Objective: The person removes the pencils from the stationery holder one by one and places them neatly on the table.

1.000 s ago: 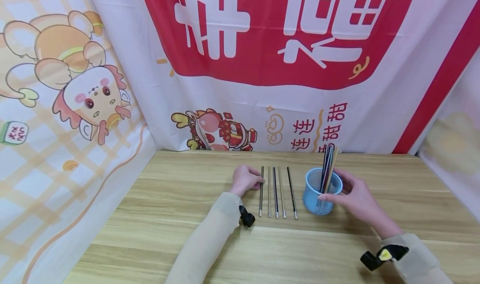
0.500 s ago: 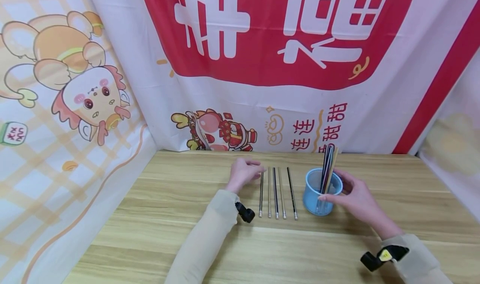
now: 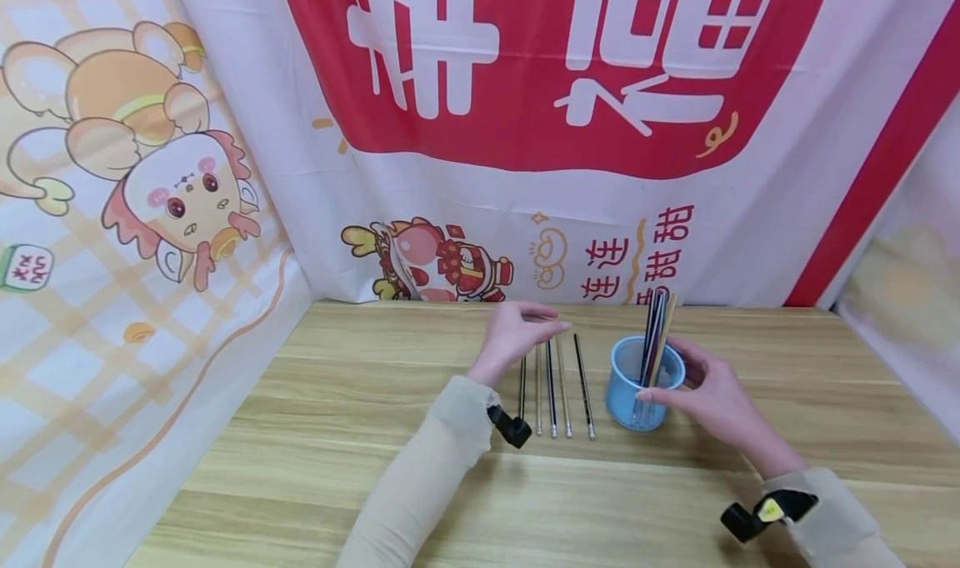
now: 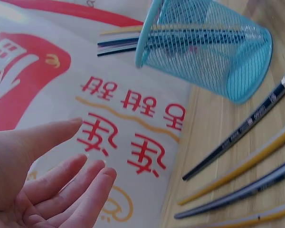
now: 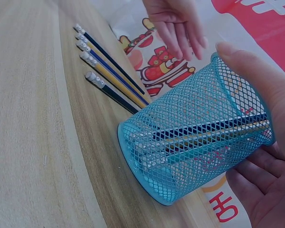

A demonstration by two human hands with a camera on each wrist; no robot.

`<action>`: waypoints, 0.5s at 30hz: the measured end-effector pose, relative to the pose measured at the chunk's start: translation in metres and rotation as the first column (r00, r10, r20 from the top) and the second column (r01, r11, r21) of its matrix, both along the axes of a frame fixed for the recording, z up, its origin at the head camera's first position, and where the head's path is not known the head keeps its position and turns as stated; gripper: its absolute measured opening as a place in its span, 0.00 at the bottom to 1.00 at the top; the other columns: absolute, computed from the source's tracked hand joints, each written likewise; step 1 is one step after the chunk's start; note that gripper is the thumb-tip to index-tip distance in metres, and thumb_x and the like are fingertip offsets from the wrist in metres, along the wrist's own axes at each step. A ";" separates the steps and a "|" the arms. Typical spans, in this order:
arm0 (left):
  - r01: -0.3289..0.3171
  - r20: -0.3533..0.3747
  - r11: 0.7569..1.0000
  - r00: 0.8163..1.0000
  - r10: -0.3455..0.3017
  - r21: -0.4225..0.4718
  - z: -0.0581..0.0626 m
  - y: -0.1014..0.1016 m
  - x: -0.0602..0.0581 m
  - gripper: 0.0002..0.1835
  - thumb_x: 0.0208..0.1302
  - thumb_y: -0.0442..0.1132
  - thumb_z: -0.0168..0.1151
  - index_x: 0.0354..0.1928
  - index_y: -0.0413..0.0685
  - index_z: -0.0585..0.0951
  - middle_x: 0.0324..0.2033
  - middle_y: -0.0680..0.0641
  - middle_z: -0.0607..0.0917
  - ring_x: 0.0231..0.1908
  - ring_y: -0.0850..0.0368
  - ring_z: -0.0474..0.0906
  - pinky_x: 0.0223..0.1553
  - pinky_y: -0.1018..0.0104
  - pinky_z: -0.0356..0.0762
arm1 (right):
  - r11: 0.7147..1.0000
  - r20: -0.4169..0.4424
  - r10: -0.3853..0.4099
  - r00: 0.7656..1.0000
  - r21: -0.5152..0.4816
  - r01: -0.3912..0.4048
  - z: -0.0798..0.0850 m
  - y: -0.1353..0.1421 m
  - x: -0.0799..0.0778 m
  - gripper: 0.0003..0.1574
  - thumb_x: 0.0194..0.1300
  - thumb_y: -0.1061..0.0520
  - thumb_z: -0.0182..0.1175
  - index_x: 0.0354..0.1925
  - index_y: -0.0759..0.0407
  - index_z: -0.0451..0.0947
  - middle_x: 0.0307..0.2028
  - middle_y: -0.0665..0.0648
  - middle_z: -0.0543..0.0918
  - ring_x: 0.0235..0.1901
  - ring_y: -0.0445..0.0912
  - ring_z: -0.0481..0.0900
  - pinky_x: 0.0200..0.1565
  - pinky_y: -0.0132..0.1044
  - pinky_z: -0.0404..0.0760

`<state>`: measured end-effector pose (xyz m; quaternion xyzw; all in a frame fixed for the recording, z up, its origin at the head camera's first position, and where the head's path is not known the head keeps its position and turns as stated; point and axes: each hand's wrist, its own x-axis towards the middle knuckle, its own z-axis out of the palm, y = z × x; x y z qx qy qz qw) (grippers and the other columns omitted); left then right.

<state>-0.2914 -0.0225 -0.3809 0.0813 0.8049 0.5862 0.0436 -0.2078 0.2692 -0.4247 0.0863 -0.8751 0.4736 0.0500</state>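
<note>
A blue mesh pencil cup (image 3: 624, 399) stands on the table's right half, holding several pencils (image 3: 655, 326) that lean to one side with their eraser ends down. My right hand (image 3: 716, 397) grips the cup near its rim, thumb on the near side and fingers behind. Left of the cup, several pencils lie in a row, erasers toward me; the rightmost is a black pencil (image 3: 584, 389). Over the far ends of the row hovers my left hand (image 3: 516, 334), its fingers extended and holding nothing. In the left wrist view, a gap shows between its thumb and fingers.
The wooden table (image 3: 315, 434) ends at a printed cloth backdrop (image 3: 465, 193) just behind the pencils. Another patterned cloth (image 3: 90, 318) hangs on the left side. Small black cameras sit on both wrists.
The left hand has left the leftmost pencil, risen and moved right across the far ends of the row. The right hand and cup have stayed in place.
</note>
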 end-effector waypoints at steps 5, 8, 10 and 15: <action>0.049 -0.067 0.997 0.996 -0.053 -0.055 0.004 0.013 0.003 0.20 0.55 0.51 0.79 0.47 0.53 0.89 0.39 0.58 0.88 0.40 0.63 0.84 0.46 0.64 0.84 | 1.000 -0.003 0.001 1.000 -0.005 -0.001 0.000 0.000 0.000 0.58 0.60 0.44 0.76 0.76 0.65 0.59 0.67 0.70 0.71 0.63 0.63 0.74 0.61 0.45 0.76; 0.070 -0.086 0.995 0.993 -0.076 -0.070 0.006 0.022 0.004 0.20 0.55 0.54 0.79 0.48 0.57 0.88 0.39 0.62 0.88 0.41 0.66 0.83 0.49 0.63 0.82 | 1.000 -0.002 0.000 1.000 -0.006 0.000 0.000 0.000 0.000 0.58 0.59 0.44 0.76 0.76 0.66 0.59 0.67 0.70 0.71 0.63 0.63 0.74 0.62 0.49 0.75; 0.090 -0.093 0.993 0.991 -0.097 -0.070 0.006 0.028 0.005 0.21 0.55 0.54 0.79 0.49 0.58 0.88 0.38 0.63 0.88 0.41 0.67 0.83 0.50 0.63 0.82 | 1.000 -0.002 -0.001 1.000 -0.004 0.001 0.000 0.000 0.000 0.58 0.60 0.44 0.76 0.76 0.66 0.59 0.67 0.70 0.71 0.62 0.63 0.74 0.62 0.51 0.74; 0.140 -0.125 0.989 0.981 -0.146 -0.057 0.010 0.045 0.005 0.21 0.56 0.52 0.79 0.51 0.56 0.88 0.36 0.64 0.87 0.40 0.68 0.83 0.48 0.66 0.82 | 1.000 -0.002 -0.003 1.000 -0.003 0.003 0.001 -0.001 0.000 0.57 0.60 0.44 0.76 0.75 0.65 0.60 0.67 0.70 0.72 0.62 0.63 0.75 0.62 0.52 0.74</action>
